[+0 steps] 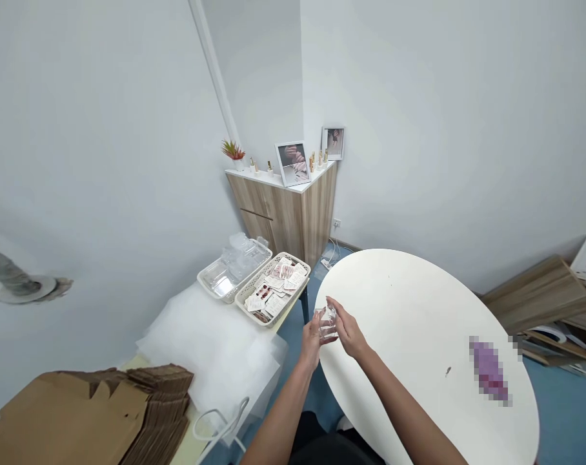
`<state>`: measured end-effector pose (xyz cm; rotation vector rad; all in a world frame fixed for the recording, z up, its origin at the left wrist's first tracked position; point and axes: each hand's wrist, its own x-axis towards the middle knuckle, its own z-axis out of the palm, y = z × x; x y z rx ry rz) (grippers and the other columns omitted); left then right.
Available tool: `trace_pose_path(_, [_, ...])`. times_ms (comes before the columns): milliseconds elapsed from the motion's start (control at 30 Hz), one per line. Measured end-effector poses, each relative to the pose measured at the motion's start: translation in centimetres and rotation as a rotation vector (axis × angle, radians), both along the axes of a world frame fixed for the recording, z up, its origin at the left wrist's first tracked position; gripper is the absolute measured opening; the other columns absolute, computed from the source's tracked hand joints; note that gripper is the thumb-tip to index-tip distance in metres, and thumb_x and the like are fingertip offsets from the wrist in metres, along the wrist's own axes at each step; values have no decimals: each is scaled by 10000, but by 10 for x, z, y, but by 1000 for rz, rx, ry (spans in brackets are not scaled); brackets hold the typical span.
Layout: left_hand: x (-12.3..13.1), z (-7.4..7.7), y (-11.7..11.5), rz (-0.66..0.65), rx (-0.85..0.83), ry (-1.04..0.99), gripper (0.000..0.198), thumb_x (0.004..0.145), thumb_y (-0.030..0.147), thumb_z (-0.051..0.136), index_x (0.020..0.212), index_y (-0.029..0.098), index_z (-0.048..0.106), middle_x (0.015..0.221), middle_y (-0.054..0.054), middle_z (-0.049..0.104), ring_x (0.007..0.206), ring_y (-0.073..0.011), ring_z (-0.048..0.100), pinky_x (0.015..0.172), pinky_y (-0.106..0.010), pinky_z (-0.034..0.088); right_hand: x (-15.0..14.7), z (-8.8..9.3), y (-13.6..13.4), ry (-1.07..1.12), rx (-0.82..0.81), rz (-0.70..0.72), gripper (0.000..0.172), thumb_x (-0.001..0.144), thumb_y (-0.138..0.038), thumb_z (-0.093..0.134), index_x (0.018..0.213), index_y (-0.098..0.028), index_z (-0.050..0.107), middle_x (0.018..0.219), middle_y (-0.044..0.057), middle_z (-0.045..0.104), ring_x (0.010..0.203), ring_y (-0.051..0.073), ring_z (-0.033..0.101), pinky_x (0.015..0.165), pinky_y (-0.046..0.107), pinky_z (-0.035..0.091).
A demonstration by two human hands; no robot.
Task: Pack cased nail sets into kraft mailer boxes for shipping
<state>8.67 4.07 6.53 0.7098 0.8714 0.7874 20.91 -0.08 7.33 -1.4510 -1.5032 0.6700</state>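
Left hand (311, 337), right hand (350, 330), seemingly cupped

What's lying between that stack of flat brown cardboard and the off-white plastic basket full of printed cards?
A spread of thin, translucent white sheets lies between the brown cardboard stack and the card-filled basket; the head view shows it.
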Motion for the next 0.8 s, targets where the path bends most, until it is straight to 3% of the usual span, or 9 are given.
trace_pose_path(133, [-12,-5,15,-51,-75,-163,701,781,633,629,1298,166,554,1049,-145,661,960,-283,675,794,-400,561,4,2,14,62,-2,-47,519,979,-436,291,1463,-258,351,1483,53,430,1347,221,420,1120,428,350])
trace_pose_path(200, [-22,-9,22,-67,-101,-284,668,813,603,608,1345,212,507,1128,-135,645,1078,-291,630,894,-441,527,8,4,22,66,-18,-127,518,961,-479,339,1418,-250,421,1457,72,464,1327,233,445,1087,432,392])
trace_pose_path(300, [-42,-17,29,-111,-115,-419,634,836,552,597,1374,243,469,1242,-128,614,1194,-290,560,1003,-488,450,13,4,33,59,-90,-218,430,933,-511,394,1175,-233,614,1206,87,657,1114,240,612,929,403,512])
trace_pose_path(400, [-63,-21,31,-183,-110,-454,626,827,489,623,1372,220,473,1315,-148,579,1257,-294,508,1047,-493,402,12,0,44,103,-177,-185,370,915,-506,430,980,-217,652,898,59,716,833,210,690,784,355,547])
trace_pose_path(500, [-81,-22,34,-196,-84,-357,590,817,406,668,1349,210,502,1322,-149,582,1271,-282,502,1065,-455,390,5,-3,56,155,-233,-86,362,901,-509,446,951,-210,643,802,37,695,714,184,683,706,324,542])
trace_pose_path(600, [-96,-21,42,-167,-41,-147,555,794,348,725,1303,210,553,1265,-140,627,1157,-267,598,1041,-434,422,-8,-5,70,171,-281,55,363,893,-513,452,911,-206,646,751,22,677,669,170,663,666,305,532])
trace_pose_path(800, [-129,-24,63,-129,20,95,406,755,396,761,1103,196,697,1185,-130,673,929,-250,687,889,-435,536,-45,-16,105,66,-332,283,343,909,-470,443,856,-207,657,684,6,678,624,162,635,663,285,500])
